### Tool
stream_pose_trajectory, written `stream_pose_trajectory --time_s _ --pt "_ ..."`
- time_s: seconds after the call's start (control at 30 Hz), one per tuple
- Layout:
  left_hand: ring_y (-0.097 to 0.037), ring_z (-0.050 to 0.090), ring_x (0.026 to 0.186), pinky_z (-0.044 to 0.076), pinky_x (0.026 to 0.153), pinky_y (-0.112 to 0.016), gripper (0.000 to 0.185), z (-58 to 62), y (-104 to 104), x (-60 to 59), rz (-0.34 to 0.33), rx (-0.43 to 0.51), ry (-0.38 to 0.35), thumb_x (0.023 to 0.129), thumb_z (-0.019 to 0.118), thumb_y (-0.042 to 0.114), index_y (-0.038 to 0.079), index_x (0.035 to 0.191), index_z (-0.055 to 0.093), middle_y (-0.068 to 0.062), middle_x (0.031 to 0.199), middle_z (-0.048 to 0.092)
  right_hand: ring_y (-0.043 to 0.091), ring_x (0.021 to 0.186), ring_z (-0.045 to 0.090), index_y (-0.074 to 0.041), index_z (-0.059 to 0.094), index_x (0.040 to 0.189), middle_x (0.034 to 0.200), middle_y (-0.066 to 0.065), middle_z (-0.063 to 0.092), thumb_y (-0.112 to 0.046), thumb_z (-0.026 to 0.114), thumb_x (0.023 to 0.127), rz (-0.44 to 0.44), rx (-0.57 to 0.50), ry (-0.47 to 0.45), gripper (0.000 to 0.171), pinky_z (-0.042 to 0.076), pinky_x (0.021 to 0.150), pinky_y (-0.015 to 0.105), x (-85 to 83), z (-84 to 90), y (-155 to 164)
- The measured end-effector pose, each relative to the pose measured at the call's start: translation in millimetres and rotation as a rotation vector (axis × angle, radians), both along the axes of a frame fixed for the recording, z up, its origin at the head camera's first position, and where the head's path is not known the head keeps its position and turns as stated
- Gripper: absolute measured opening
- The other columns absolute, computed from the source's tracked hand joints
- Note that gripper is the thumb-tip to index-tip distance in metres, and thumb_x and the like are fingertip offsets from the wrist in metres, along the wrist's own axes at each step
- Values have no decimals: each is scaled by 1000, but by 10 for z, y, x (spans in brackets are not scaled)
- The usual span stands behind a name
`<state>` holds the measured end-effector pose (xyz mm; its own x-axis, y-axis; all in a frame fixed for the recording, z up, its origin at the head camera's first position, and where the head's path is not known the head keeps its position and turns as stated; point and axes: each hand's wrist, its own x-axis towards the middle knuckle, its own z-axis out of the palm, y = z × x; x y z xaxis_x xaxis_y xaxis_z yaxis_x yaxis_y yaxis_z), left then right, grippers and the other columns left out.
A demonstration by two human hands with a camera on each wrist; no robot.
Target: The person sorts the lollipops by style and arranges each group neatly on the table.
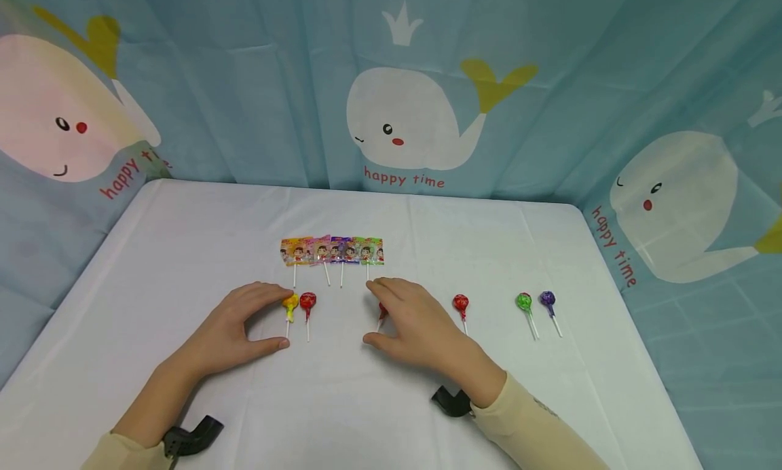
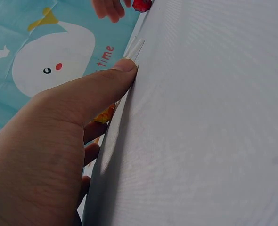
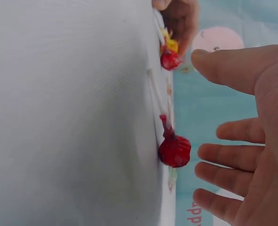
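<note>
My left hand [image 1: 235, 327] is beside a yellow lollipop [image 1: 290, 303], index fingertip right at the candy and thumb near the lower end of its stick. Thumb and fingers are spread apart. A red lollipop [image 1: 308, 300] lies just right of the yellow one. Over another red lollipop [image 3: 175, 150], my right hand [image 1: 415, 324] hovers with thumb and fingers apart; in the head view the hand partly covers this candy. In the right wrist view a gap shows between those fingers and the candy.
Behind the hands lies a row of flat wrapped lollipops [image 1: 332, 251] in orange, pink, purple and green. To the right are a third red lollipop [image 1: 461, 303], a green one [image 1: 524, 302] and a purple one [image 1: 548, 299]. A whale-print curtain [image 1: 275, 117] borders the white table [image 1: 476, 232].
</note>
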<state>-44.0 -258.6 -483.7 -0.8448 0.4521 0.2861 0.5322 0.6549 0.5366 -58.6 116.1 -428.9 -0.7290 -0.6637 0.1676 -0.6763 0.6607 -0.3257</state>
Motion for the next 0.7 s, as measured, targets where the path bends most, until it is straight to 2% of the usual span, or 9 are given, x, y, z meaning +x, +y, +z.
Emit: stream_pose_trajectory --time_s 0.2,0.43,0.7 --pt "-22 58 135 24 119 -18 82 -2 -5 -3 -4 8 -1 77 102 40 26 149 67 7 144 67 24 140 57 -7 57 156 150 5 62 -50 87 91 -36 14 -14 84 47 119 44 17 -13 68" --pt "-24 57 137 23 120 -19 82 -6 -15 -1 6 3 -7 76 102 40 26 149 67 6 145 67 23 128 63 -6 63 150 135 4 67 -51 88 91 -58 13 9 79 50 113 43 36 -41 104" --pt "-24 57 137 24 120 -19 82 -15 -8 -12 0 0 -11 77 102 40 26 149 66 6 145 67 21 106 60 -8 69 143 116 1 63 -51 88 90 -76 17 0 71 54 95 38 59 -80 112"
